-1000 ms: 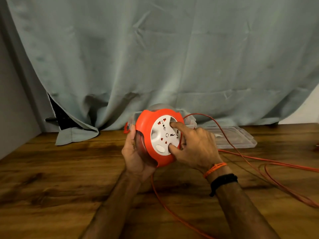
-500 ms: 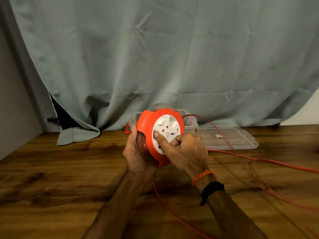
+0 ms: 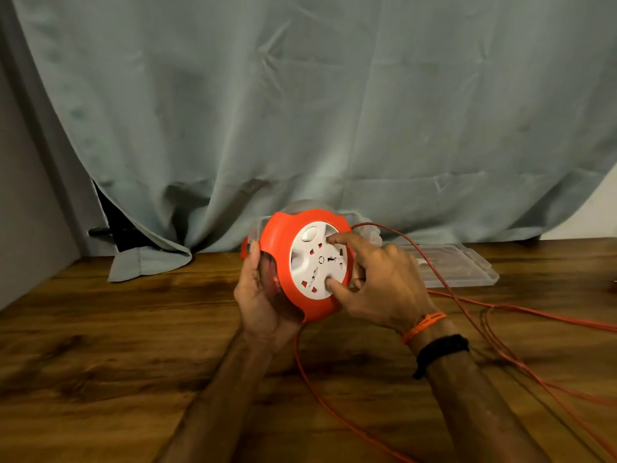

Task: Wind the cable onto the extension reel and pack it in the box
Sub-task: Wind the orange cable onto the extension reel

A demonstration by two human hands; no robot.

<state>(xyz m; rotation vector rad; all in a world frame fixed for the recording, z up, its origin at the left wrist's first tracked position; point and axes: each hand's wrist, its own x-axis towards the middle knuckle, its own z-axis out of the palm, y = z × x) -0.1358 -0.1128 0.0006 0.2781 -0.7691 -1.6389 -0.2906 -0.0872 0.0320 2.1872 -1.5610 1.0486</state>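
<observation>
An orange extension reel (image 3: 278,255) with a white socket face (image 3: 317,262) is held above the wooden table (image 3: 133,345). My left hand (image 3: 260,302) grips its clear back shell from the left and below. My right hand (image 3: 377,285) has thumb and forefinger pressed into the white face, the other fingers curled beside the rim. Thin orange cable (image 3: 521,359) runs from the reel's top right and from under it, lying in loose loops on the table to the right. A clear plastic box (image 3: 367,228) stands behind the reel, mostly hidden.
A clear lid (image 3: 467,265) lies flat right of the box. A grey-green curtain (image 3: 300,111) hangs along the table's back edge, one corner draped onto the wood at left. A grey wall (image 3: 30,212) bounds the left side.
The white socket face has turned under my right hand's fingers; its oval knob moved from lower left to the top. My right hand shifted round the face. The cable loops on the table shifted.
</observation>
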